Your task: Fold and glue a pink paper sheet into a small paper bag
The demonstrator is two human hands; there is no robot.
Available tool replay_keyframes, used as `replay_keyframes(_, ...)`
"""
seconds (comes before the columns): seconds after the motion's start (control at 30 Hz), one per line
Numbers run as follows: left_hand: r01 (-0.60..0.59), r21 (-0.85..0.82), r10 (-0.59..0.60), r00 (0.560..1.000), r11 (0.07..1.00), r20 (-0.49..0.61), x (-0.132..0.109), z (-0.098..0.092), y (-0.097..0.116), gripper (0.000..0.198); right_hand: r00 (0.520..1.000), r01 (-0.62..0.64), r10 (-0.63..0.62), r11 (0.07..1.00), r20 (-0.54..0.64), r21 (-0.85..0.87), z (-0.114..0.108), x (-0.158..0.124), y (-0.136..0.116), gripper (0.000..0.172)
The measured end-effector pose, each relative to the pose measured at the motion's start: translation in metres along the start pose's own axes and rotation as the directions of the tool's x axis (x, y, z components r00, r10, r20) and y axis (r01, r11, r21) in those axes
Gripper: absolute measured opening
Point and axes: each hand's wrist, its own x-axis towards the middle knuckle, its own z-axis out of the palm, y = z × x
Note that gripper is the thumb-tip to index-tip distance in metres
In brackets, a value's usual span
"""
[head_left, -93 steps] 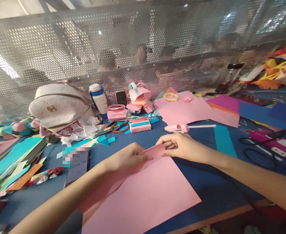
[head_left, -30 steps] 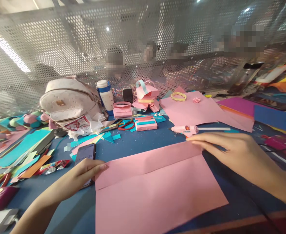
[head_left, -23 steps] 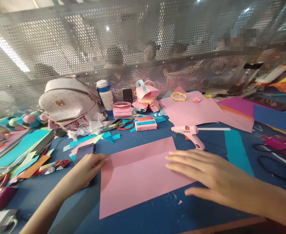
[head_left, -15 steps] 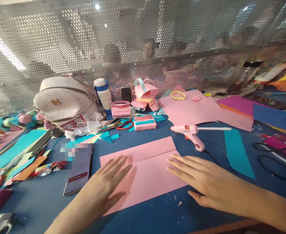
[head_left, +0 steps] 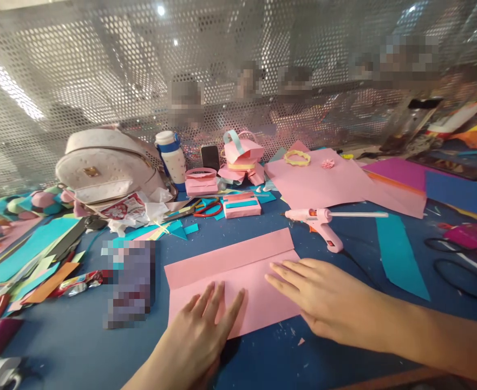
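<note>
A sheet of pink paper (head_left: 254, 292) lies in front of me, with a folded strip along its far edge. My left hand (head_left: 201, 330) rests on its near left part, fingers stretched and apart; the thumb is hidden below, near the close edge. On the sheet's right side my right hand (head_left: 323, 295) lies with its fingers extended flat, pointing left, its thumb out of sight. Neither hand shows anything gripped. Just beyond the right hand, a pink glue gun (head_left: 319, 222) lies on its side with a glue stick in its back.
On the blue table (head_left: 84, 336) are a blurred phone (head_left: 130, 292), red-handled scissors (head_left: 209, 207) and a small pink paper box (head_left: 242, 207). A white backpack (head_left: 108, 162) and a bottle (head_left: 171, 160) stand behind. A blue paper strip (head_left: 403, 254) lies right, with dark cables (head_left: 461, 292) beyond.
My left hand has slid right and toward me, to the sheet's near edge. My right hand has shifted slightly left over the paper, its thumb now tucked from view.
</note>
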Motion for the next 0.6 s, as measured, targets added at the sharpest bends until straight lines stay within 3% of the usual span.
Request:
replay_keyframes(0.1,-0.036,0.015,0.038,0.987,0.999,-0.156,0.003,-0.004,-0.008,0.054,0.999,-0.016,0.019,0.998,-0.049,0.062,-0.002,0.005,-0.001,0.049)
replay_keyframes(0.17,-0.054,-0.052,0.040,0.971,0.997,-0.236,0.003,-0.011,-0.014,0.039,0.998,-0.018,0.024,0.994,-0.057,0.104,-0.005,0.009,0.003,0.028)
replay_keyframes(0.23,-0.028,-0.168,-0.008,0.977,0.985,-0.212,0.002,-0.018,-0.020,0.030,0.999,-0.033,0.036,0.985,-0.014,0.172,-0.008,0.013,0.009,0.011)
replay_keyframes(0.3,0.056,-0.246,-0.090,0.987,0.968,-0.132,0.001,-0.023,-0.024,0.025,0.995,-0.093,0.080,0.964,0.060,0.248,-0.010,0.016,0.016,0.021)
replay_keyframes(0.47,0.210,-0.237,-0.237,0.967,0.949,-0.093,0.004,-0.016,-0.034,0.034,0.970,-0.235,0.203,0.927,0.135,0.293,-0.003,0.024,0.027,0.025)
replay_keyframes(0.6,0.122,-0.148,-0.152,0.964,0.982,-0.216,0.011,-0.005,-0.032,0.050,0.974,-0.223,0.204,0.938,0.098,0.265,0.012,0.030,0.029,0.027)
